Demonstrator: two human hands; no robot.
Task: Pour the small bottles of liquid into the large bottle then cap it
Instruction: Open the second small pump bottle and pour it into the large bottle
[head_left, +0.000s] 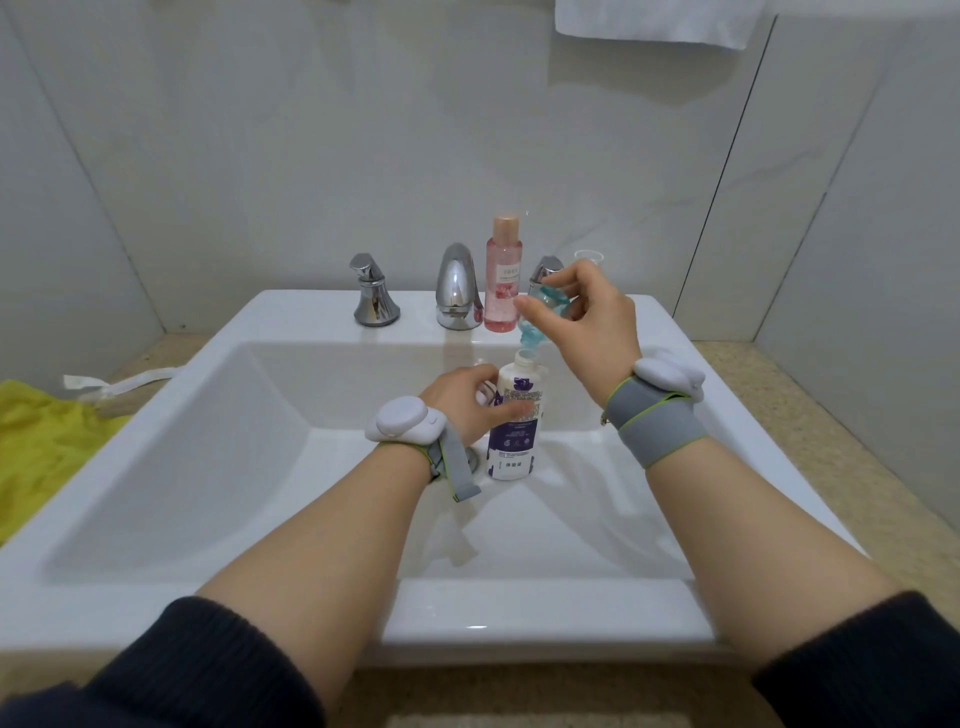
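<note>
Over the basin of the white ceramic sink (322, 613), the left hand (467, 400) wraps its fingers (511, 410) around the large bottle (514, 421), a white, smooth-sided plastic cylinder with a purple label, keeping it upright with its narrow open neck facing up; judging by the pose, this grip is there to steady the bottle so it cannot tip while liquid goes in. The right hand (592, 317) pinches a small bottle (535, 322) of clear plastic holding blue liquid between thumb and fingertips, turned nearly upside down so that its mouth sits just above, perhaps touching, the large bottle's neck. Holding both over the basin looks sensible, since any spill would land in the glossy bowl, not on the speckled tabletop (779, 395). Whether liquid is actually flowing cannot be told. A second small bottle (503, 275), tall, slim and pink with a peach cap, stands capped on the sink's back ledge just beside the chrome faucet (457, 286), apparently waiting its turn. A clear cap-like piece (588, 255) shows behind the right hand, too hidden to identify. Both wrists carry grey fabric straps with rounded white plastic pods. A crumpled yellow cloth (47, 447) lies on the tabletop at the left, well apart from the bottles.
</note>
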